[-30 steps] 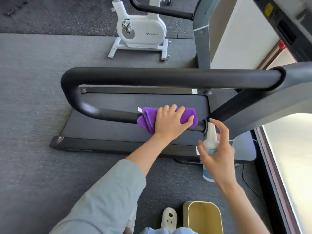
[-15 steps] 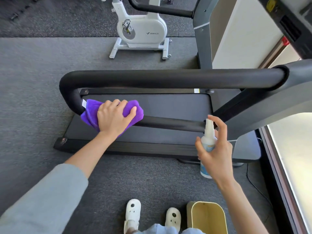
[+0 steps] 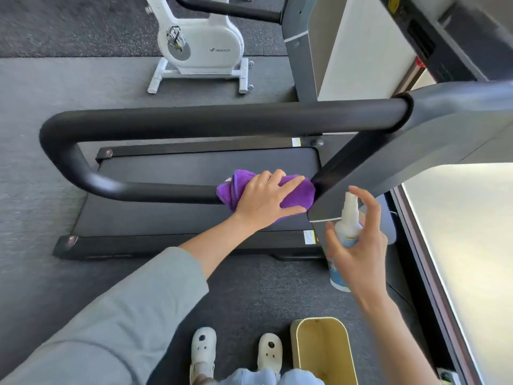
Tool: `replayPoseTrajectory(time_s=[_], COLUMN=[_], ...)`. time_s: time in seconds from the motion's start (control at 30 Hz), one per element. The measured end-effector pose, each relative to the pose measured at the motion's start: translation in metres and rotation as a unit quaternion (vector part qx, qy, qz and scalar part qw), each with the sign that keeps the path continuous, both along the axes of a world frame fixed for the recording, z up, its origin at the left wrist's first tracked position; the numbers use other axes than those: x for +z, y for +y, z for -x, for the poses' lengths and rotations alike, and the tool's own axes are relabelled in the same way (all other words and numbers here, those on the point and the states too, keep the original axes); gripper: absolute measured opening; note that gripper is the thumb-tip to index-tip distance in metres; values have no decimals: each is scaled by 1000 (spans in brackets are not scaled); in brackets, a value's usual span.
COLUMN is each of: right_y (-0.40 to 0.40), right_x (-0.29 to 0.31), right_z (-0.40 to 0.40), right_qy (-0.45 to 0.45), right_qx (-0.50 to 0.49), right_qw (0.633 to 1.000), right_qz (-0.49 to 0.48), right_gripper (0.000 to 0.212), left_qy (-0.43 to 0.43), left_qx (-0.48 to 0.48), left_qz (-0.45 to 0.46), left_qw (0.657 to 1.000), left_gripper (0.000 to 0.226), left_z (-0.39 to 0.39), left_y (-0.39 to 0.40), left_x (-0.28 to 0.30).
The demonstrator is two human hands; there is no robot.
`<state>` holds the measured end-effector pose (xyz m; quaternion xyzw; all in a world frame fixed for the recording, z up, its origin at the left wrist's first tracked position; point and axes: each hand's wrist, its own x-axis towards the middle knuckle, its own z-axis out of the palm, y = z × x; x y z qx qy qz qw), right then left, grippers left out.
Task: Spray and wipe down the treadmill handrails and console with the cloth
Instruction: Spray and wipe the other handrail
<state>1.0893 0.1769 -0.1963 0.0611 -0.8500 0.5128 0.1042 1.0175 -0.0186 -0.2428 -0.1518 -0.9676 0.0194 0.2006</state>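
Left hand (image 3: 266, 197) wraps purple microfibre cloth (image 3: 298, 191) round black foam handrail (image 3: 155, 191); grey upright (image 3: 369, 176) blocks just right. Right hand (image 3: 358, 245) grips white spray bottle (image 3: 347, 232); beige bin (image 3: 323, 354) below.

The cloth (image 3: 298, 194) is a vivid purple. The handrail (image 3: 172, 191) is matte black, joined to a grey upright (image 3: 444, 140). The spray bottle (image 3: 347, 229) is white with a pale blue label. The treadmill deck (image 3: 194, 168) is black. The floor (image 3: 33, 190) is speckled dark grey. The exercise bike (image 3: 200, 43) is white, the bin (image 3: 322, 354) cream-yellow, the sleeve (image 3: 125, 315) light grey, the shoes (image 3: 204, 348) white.
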Motion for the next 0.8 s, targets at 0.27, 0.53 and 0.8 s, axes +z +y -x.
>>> replayPoseTrajectory(time_s=[0.27,0.53,0.8], right_y=[-17,-32,-62], right_x=[4,5,3], right_z=[5,4,10], right_qy=[-5,-7,-2], right_qx=[12,20,38], right_qw=[1000,1000,999], right_qz=[7,4,15], right_gripper=[61,60,64], left_qy=[20,61,69], left_qx=[-39,30,120], left_qz=[0,-11,-33], left_qw=[999,998,990], left_gripper=[70,68,67], left_z=[-8,-38,-76], left_y=[-25,-102,-193], left_x=[-1,2,11])
